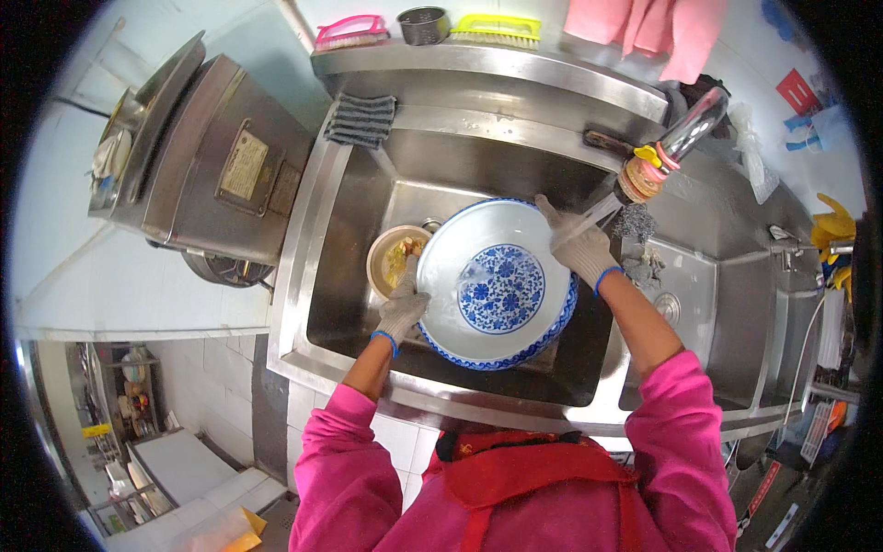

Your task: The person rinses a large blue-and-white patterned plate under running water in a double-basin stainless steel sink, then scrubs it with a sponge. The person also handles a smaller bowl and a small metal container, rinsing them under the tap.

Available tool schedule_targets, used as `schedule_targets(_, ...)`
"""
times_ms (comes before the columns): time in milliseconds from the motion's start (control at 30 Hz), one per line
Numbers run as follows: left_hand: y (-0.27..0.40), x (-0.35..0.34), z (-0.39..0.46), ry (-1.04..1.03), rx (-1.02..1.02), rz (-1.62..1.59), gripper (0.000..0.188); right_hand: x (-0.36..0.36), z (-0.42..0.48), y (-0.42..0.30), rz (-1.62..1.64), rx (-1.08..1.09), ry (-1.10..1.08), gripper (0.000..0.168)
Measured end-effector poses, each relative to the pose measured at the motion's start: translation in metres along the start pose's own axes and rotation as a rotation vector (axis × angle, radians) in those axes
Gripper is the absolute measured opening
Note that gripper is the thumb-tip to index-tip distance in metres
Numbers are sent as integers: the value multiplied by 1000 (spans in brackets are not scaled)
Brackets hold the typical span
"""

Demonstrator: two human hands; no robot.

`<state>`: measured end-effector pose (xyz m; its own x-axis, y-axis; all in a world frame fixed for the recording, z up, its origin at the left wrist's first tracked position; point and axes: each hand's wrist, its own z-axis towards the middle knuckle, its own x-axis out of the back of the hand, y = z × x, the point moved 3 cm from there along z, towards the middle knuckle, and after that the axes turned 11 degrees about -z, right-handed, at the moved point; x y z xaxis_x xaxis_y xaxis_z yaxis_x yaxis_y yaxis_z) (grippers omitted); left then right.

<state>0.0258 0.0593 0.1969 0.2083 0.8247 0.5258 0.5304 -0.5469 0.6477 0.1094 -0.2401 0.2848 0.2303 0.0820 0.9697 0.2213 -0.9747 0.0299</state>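
Note:
A large white bowl with a blue floral pattern (507,290) is held over the left basin of a stainless steel sink (293,303). My left hand (405,300), in a knitted glove with a blue cuff, grips its left rim. My right hand (581,241), gloved alike, holds the upper right rim. Water runs from the faucet (690,127) onto or beside my right glove. Left of the large bowl, a small beige bowl (376,265) contains yellowish and brown food scraps (398,261); my left fingertips are by its right side. The fingers beneath the large bowl are hidden.
A striped cloth (361,121) lies on the sink's back left corner. On the ledge stand a pink brush (352,31), a metal cup (423,26) and a yellow-green brush (497,30). Steel wool (635,224) is near the divider, beside the right basin (690,276). Pink cloths (641,27) hang behind.

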Motion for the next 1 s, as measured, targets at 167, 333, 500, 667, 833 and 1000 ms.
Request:
schedule_targets(167, -89, -20, 48, -273, -105, -277, 45, 11, 42, -19, -231, 154, -139, 41)
schedule_targets(333, -53, -9, 8, -527, -855, 177, 35, 50, 67, -49, -394, 98, -385, 26)
schedule_targets(500, -41, -3, -8, -493, -328, -214, 41, 90, 89, -91, -367, 22, -154, 29)
schedule_targets(667, -15, 40, -24, -388, 53, -718, 35, 139, 76, -110, -388, 82, -134, 33)
schedule_targets(833, -77, -21, 8, -615, -16, -629, 35, 102, 75, -97, -396, 23, -219, 34)
schedule_targets(1000, -29, -28, -26, -561, -97, -476, 40, 55, 61, -42, -445, 59, -376, 38)
